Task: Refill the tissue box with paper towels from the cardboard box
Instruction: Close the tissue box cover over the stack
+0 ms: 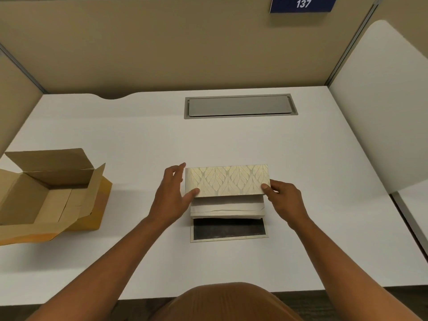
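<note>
One white desk fills most of the frame, walled by tan partitions. One grey hatch is set into it at upper centre, and one blue sign reading 137 hangs at the top right. At the left edge sits one cardboard box, flaps open, with pale paper towels showing inside.

At centre, one tissue box with a gold leaf pattern stands tilted on the desk, its open side toward the camera. One stack of towels shows just below its near edge, part in and part out. Just below that lies one flat panel, dark inside a pale rim.

Two bare hands hold the tissue box. The left hand grips its left end, thumb on the patterned face, fingers along the side. The right hand pinches its lower right corner, thumb on top.
</note>
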A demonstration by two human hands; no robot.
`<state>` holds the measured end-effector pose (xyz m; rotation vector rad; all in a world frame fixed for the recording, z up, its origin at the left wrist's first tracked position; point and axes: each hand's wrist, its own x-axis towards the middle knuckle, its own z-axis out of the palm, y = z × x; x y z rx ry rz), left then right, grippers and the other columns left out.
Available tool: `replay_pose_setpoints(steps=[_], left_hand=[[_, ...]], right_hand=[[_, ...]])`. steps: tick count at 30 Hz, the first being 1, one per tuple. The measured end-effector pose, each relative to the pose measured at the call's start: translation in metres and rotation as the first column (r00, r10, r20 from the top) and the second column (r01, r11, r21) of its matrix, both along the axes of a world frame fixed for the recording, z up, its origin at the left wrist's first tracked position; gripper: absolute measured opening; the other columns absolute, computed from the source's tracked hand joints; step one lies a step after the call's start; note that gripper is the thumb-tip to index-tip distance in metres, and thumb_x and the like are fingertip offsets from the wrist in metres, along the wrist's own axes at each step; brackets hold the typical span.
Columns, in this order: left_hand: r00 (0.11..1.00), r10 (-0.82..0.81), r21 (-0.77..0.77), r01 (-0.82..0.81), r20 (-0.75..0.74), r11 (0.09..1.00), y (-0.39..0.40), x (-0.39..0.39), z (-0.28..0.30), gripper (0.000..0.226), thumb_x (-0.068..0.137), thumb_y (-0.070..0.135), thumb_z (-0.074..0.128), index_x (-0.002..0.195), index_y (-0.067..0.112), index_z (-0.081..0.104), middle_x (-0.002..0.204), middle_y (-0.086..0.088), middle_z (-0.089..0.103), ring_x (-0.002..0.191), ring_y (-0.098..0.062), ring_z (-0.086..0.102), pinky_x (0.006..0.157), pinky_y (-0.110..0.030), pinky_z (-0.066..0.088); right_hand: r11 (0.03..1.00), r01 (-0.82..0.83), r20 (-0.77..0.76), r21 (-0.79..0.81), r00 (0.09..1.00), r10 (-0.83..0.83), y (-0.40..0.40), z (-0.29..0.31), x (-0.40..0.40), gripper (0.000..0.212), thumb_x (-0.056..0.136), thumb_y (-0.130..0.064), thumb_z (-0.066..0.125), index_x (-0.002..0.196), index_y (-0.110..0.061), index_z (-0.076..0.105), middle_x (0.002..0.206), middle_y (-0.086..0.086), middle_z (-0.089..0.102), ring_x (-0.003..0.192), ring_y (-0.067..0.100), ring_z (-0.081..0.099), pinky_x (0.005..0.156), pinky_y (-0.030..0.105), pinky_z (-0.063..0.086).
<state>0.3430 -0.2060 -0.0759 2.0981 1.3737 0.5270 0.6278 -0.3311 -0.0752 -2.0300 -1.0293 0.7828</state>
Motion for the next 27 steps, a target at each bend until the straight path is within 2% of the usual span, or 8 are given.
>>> replay_pose_setpoints(steps=[3,5,7,10,13,16,21,27], left_hand=[[0.977,-0.207,0.425,0.211,-0.056,0.88,-0.033,-0.002,0.003,0.033,0.087,0.031,0.07,0.115,0.016,0.059,0.114,-0.004,0.054,0.102,-0.019,0.053,0.083,-0.027,0.047],[0.899,-0.421,0.322,0.436,-0.117,0.841,-0.063,0.001,-0.004,0.02,0.092,0.035,0.062,0.103,0.019,0.063,0.098,0.001,0.061,0.088,-0.014,0.053,0.076,-0.028,0.047],[0.867,-0.491,-0.054,0.488,-0.087,0.871,-0.095,0.01,-0.013,0.023,0.094,0.042,0.056,0.108,0.027,0.065,0.099,0.01,0.065,0.084,-0.003,0.054,0.075,-0.029,0.05],[0.957,-0.259,-0.583,0.284,0.129,0.761,-0.119,0.032,-0.029,0.043,0.095,0.036,0.059,0.137,0.029,0.053,0.128,0.012,0.062,0.101,0.001,0.058,0.087,-0.021,0.052],[0.899,0.24,-0.877,0.247,0.366,0.412,-0.117,0.056,-0.032,0.073,0.092,0.019,0.067,0.152,0.018,0.026,0.149,-0.001,0.046,0.12,-0.011,0.056,0.09,-0.023,0.053],[0.752,0.537,-0.923,0.286,0.382,0.257,-0.112,0.071,-0.031,0.072,0.088,0.002,0.068,0.149,0.008,0.03,0.151,-0.012,0.041,0.125,-0.023,0.056,0.097,-0.033,0.052],[0.622,0.685,-0.92,0.33,0.379,0.209,-0.117,0.075,-0.036,0.074,0.085,-0.008,0.065,0.15,0.004,0.031,0.153,-0.016,0.036,0.119,-0.03,0.062,0.097,-0.039,0.052],[0.562,0.722,-0.901,0.381,0.404,0.207,-0.121,0.074,-0.04,0.069,0.084,-0.005,0.066,0.146,0.008,0.039,0.154,-0.02,0.034,0.117,-0.032,0.063,0.099,-0.044,0.051]], right_hand=[[1.0,-0.01,-0.011,0.008,1.0,0.01,-0.004,0.0,0.001,0.025,0.095,-0.035,0.061,0.116,-0.027,0.072,0.102,-0.02,0.072,0.096,0.009,0.068,0.078,0.017,0.045],[1.0,-0.001,-0.025,0.005,1.0,0.001,-0.005,-0.001,0.002,0.024,0.094,-0.034,0.062,0.114,-0.027,0.072,0.097,-0.023,0.069,0.096,0.007,0.067,0.081,0.02,0.046],[1.0,0.009,-0.04,0.002,0.999,-0.009,-0.006,-0.003,0.003,0.024,0.093,-0.033,0.063,0.115,-0.025,0.071,0.099,-0.02,0.068,0.098,0.007,0.065,0.086,0.025,0.046],[1.0,0.01,-0.06,-0.001,0.998,-0.01,-0.007,-0.004,0.003,0.026,0.092,-0.031,0.064,0.116,-0.023,0.069,0.101,-0.018,0.067,0.099,0.006,0.062,0.087,0.025,0.044],[1.0,-0.001,-0.056,-0.002,0.998,0.001,-0.01,-0.003,0.004,0.025,0.092,-0.031,0.065,0.115,-0.024,0.069,0.101,-0.018,0.067,0.1,0.004,0.06,0.085,0.022,0.042],[1.0,-0.02,-0.052,0.004,0.998,0.02,-0.015,-0.005,0.004,0.026,0.091,-0.029,0.066,0.117,-0.024,0.068,0.105,-0.018,0.068,0.101,0.0,0.06,0.08,0.011,0.04],[0.997,-0.075,-0.037,0.013,0.996,0.075,-0.027,-0.01,0.002,0.037,0.09,-0.025,0.067,0.127,-0.028,0.061,0.103,-0.025,0.063,0.087,-0.031,0.052,0.068,-0.008,0.035],[0.991,-0.127,-0.019,0.038,0.992,0.128,-0.04,-0.014,0.002,0.042,0.089,-0.022,0.068,0.13,-0.028,0.057,0.099,-0.04,0.055,0.078,-0.025,0.06,0.067,-0.007,0.036]])
